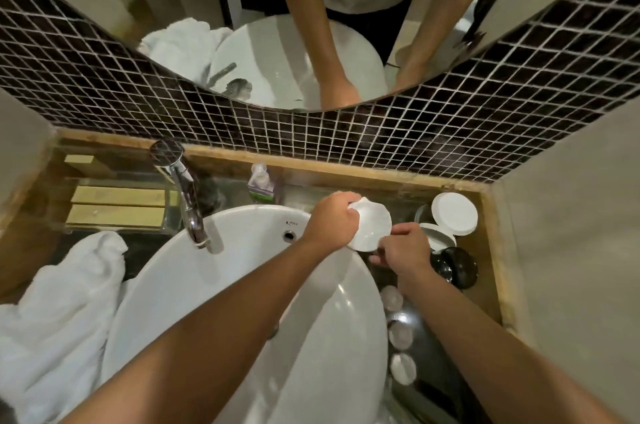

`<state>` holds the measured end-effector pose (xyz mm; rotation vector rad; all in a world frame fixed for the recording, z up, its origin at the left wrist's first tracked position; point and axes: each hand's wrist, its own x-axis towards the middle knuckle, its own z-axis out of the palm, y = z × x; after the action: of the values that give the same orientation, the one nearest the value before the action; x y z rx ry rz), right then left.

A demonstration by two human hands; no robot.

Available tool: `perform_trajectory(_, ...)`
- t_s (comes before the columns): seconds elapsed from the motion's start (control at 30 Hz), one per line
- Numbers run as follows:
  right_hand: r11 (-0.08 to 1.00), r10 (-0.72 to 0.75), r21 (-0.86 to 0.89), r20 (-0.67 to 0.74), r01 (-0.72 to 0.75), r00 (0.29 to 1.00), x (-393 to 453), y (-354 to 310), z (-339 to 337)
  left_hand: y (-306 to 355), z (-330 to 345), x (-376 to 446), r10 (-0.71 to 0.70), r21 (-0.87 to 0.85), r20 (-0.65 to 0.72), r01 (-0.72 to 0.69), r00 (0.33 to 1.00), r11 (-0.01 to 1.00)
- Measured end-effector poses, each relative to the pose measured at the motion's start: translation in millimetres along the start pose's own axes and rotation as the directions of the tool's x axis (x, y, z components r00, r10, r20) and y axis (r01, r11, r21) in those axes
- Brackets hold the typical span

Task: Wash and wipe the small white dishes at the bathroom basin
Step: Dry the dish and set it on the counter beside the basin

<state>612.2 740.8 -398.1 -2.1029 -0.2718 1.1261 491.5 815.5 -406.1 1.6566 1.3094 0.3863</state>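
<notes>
Two forearms reach from the near edge across the white basin (pixel 194 288) to its far right rim. There the left hand (pixel 330 219) is wrapped around a small white dish (pixel 372 228), tilted, while the right hand (pixel 403 248) pinches its lower edge. It looks like the wiping step, though no cloth shows in either hand. Next comes setting it down, and room is tight: round white lids (pixel 453 214) and a dark bowl (pixel 457 266) crowd the right counter. Farther left stands the tap (pixel 187 195).

A small mark on the basin (pixel 242 271) is illegible
</notes>
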Motion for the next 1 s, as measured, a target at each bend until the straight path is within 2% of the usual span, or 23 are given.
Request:
perform_trajectory(0.23, 0.994, 0.062, 0.092, -0.056, -0.056, 0.997, 26, 15, 0, -5, 27, 11, 0.041, 0.102, 0.092, -0.050, 0.995, 0.993)
perform_trajectory(0.6, 0.990, 0.116, 0.090, -0.057, -0.111, 0.992, 44, 25, 15, -10, 36, 29, 0.067, 0.260, 0.149, -0.104, 0.987, 0.960)
perform_trajectory(0.87, 0.982, 0.135, 0.143, -0.074, -0.124, 0.988, 48, 26, 17, -11, 38, 31, 0.032, 0.234, 0.173, -0.072, 0.984, 0.969)
perform_trajectory(1.0, 0.987, 0.117, 0.124, -0.089, -0.106, 0.989, 47, 27, 18, -6, 43, 21, -0.069, 0.300, 0.122, 0.030, 0.990, 0.953)
